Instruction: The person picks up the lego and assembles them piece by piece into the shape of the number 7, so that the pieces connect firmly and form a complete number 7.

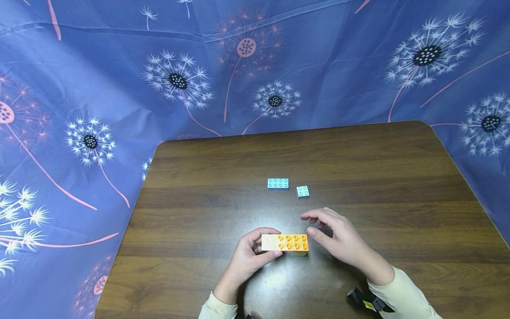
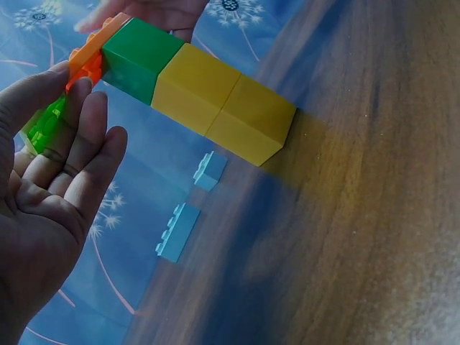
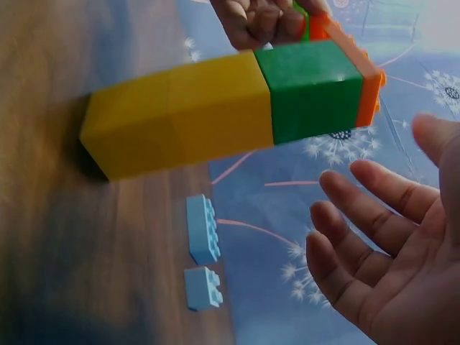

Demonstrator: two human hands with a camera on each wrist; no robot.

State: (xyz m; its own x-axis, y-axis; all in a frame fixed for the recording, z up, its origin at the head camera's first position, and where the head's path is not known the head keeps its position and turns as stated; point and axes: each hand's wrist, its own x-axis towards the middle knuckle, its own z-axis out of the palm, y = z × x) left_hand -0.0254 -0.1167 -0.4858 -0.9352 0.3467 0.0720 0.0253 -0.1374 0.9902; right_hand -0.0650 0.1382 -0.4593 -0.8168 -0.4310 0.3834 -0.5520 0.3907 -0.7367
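Note:
My left hand [image 1: 249, 252] pinches the left end of a long orange toy building brick [image 1: 292, 242], thumb in front and fingers behind. The orange brick caps an upright stack: a green brick [image 2: 142, 61] beneath it, then two yellow bricks [image 2: 223, 104] at the bottom. Past the stack, on the held side, a bright green brick [image 2: 47, 128] shows between the fingers; how it joins the orange one is hidden. Close to the stack's right end, my right hand [image 1: 338, 237] is spread and holds nothing. It seems not to touch the bricks.
Farther back on the wooden table [image 1: 191, 212] lie a longer light blue brick [image 1: 277, 184] and, to its right, a smaller light blue brick [image 1: 303, 191]. Behind the table's far edge hangs a blue cloth [image 1: 334, 102] with dandelion prints.

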